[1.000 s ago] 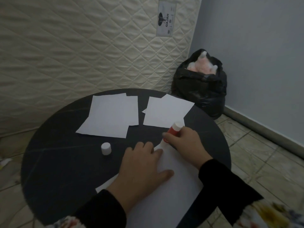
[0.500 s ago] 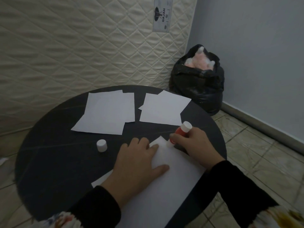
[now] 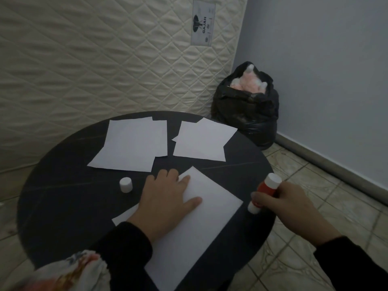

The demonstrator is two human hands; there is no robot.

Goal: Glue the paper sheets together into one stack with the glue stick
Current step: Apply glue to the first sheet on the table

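Right hand point(image 3: 294, 208) was wrapped around the red-and-white plastic glue stick point(image 3: 265, 193), fingers curled about the barrel, white tip angled down toward the round dark worktop point(image 3: 63, 185). Had swung off to the right within the last second: from the far corner of the white paper sheet point(image 3: 201, 223) out past its right edge, glue tip no longer on paper, just beside the sheet near the worktop's rim. Whether the tip touched the worktop could not be told. Left hand point(image 3: 165, 204) lay spread and flat on the same sheet, pinning its far left part as before. Read as the end of one gluing stroke along that far edge; probably a fresh sheet next, or another pass, since only part of the paper seemed covered.

Further out, small white cylindrical cap point(image 3: 126, 184) stood upright on the worktop, just left of the pinned sheet, untouched. Beyond, two loose piles of white paper sheets, left pile point(image 3: 132, 145) and right pile point(image 3: 201, 141), lay apart, not yet joined to the near sheet
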